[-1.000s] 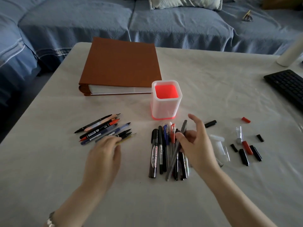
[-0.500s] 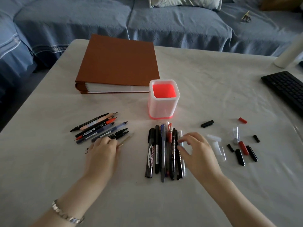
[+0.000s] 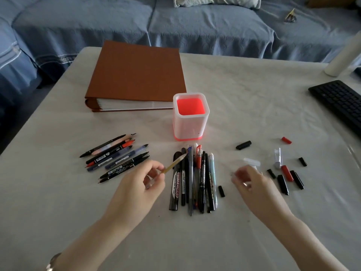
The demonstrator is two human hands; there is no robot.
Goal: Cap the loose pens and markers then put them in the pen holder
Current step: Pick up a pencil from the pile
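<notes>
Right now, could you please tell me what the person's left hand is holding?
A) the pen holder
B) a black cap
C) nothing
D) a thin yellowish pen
D: the left hand grips a thin yellowish pen, its tip slanting over the middle pile of pens.

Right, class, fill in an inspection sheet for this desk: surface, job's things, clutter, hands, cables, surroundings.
Surface: table, covered by a pale cloth.
Job's things: holder upright, empty; left pile of uncapped pens; middle pile of pens; caps scattered on the right.
Clutter: binder, keyboard, white cylinder.
Hands: left hand pinches a yellow pen; right hand blurred, near the caps, grip unclear.
Cables: nothing seen.
Surroundings: blue sofa behind the table.
</notes>
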